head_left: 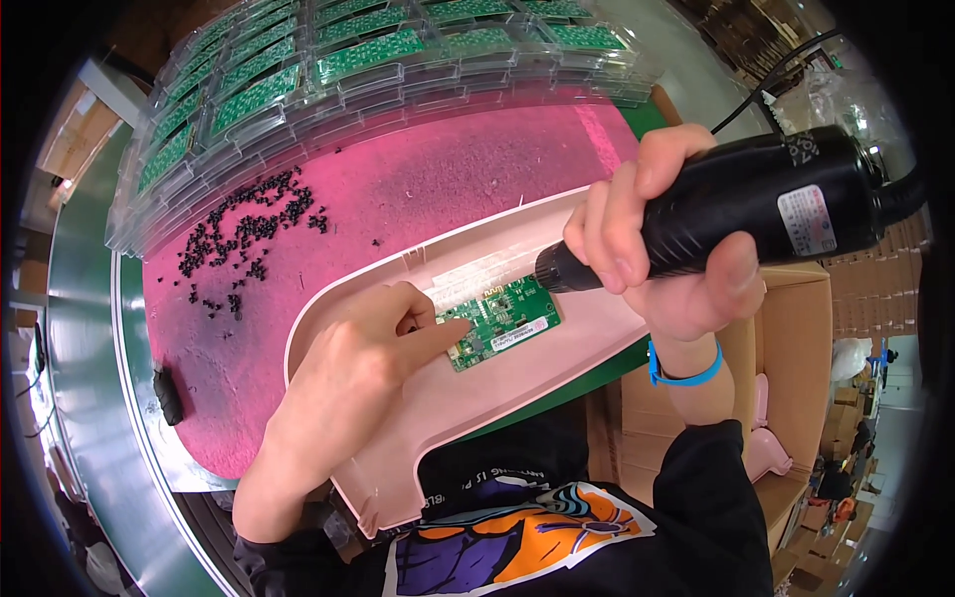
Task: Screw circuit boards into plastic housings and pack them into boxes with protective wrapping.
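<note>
A green circuit board (509, 324) with a white label strip lies inside a pale pink plastic housing (398, 261). My left hand (360, 356) reaches over the housing's left side. Its fingers are bent and grip the board's left end, partly covering it. In my right hand (668, 231) is a black electric screwdriver (761, 204), held tilted with its ribbed nose down to the left. That nose sits at the board's upper right corner. The bit is hidden, so contact with a screw cannot be seen. A blue wristband (686, 368) circles my right wrist.
Small black screws (249, 224) lie scattered on the pink mat (438, 179). Stacked clear trays (388, 85) of green boards stand at the back. An open cardboard box (796, 338) with pink parts is at the right. The screwdriver's cable (903, 194) trails right.
</note>
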{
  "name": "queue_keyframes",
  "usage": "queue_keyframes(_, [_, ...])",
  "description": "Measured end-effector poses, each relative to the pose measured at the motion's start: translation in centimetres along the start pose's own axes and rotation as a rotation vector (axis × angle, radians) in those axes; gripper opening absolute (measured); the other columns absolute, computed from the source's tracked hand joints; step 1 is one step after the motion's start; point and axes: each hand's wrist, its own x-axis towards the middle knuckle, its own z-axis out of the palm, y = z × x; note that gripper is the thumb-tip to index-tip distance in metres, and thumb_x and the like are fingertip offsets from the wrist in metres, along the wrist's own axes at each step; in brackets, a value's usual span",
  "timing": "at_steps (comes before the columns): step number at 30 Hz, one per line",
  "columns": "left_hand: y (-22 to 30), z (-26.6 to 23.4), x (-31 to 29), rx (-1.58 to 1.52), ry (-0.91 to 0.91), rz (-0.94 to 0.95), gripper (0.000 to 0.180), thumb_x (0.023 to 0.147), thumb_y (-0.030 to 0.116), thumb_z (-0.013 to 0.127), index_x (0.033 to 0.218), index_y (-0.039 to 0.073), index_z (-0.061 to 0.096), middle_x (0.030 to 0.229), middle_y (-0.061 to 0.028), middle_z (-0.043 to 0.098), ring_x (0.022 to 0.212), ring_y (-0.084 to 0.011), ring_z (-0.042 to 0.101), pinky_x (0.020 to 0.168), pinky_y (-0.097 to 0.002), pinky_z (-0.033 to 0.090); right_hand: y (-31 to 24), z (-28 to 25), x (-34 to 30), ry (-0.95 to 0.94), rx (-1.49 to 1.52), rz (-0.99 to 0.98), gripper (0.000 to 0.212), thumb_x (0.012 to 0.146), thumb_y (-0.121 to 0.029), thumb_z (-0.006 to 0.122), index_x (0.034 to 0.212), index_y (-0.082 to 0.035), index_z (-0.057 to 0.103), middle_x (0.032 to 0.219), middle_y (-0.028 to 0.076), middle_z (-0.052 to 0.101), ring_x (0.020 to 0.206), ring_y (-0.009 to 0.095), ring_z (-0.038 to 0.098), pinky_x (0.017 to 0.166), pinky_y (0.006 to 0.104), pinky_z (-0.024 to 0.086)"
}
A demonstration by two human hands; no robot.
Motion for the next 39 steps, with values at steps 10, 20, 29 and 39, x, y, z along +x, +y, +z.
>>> queue_keyframes(10, [0.1,0.3,0.0,0.093,0.034,0.034,0.044,0.065,-0.013,0.065,0.103,0.006,0.078,0.082,-0.0080,0.058,0.073,-0.0207,0.062,0.064,-0.0342,0.050,0.1,0.9,0.6,-0.010,-0.066,0.069,0.063,0.088,-0.060,0.067,0.115,-0.007,0.046,0.066,0.001,0.051,0.054,0.009,0.045,0.053,0.0236,0.035])
queue_keyframes(20, [-1.2,-0.3,0.3,-0.519,0.069,-0.098,0.028,0.077,-0.010,0.070,0.104,0.000,0.074,0.088,-0.0110,0.069,0.080,-0.0210,0.068,0.072,-0.0313,0.054,-2.5,2.1,-0.5,-0.060,0.368,-0.209,0.052,0.090,-0.056,0.066,0.113,-0.012,0.049,0.068,-0.003,0.054,0.055,0.009,0.049,0.061,0.0287,0.040])
queue_keyframes(29, [-1.7,-1.8,0.5,-1.120,0.017,-0.279,0.012,0.087,-0.008,0.071,0.099,-0.008,0.072,0.095,-0.0109,0.073,0.086,-0.0146,0.070,0.080,-0.0279,0.058,-2.6,5.1,0.0,-0.131,0.301,-0.369,0.049,0.088,-0.048,0.071,0.113,-0.014,0.047,0.071,-0.003,0.061,0.055,0.008,0.057,0.059,0.0261,0.047])
queue_keyframes(39, [-1.2,-2.2,0.5,-1.181,0.027,-0.411,0.013,0.083,-0.007,0.074,0.095,-0.007,0.072,0.092,-0.0127,0.072,0.082,-0.0163,0.070,0.078,-0.0284,0.058,-2.4,5.5,0.2,-0.166,0.233,-0.352,0.051,0.088,-0.051,0.072,0.114,-0.015,0.047,0.073,-0.002,0.062,0.055,0.008,0.057,0.057,0.0252,0.046])
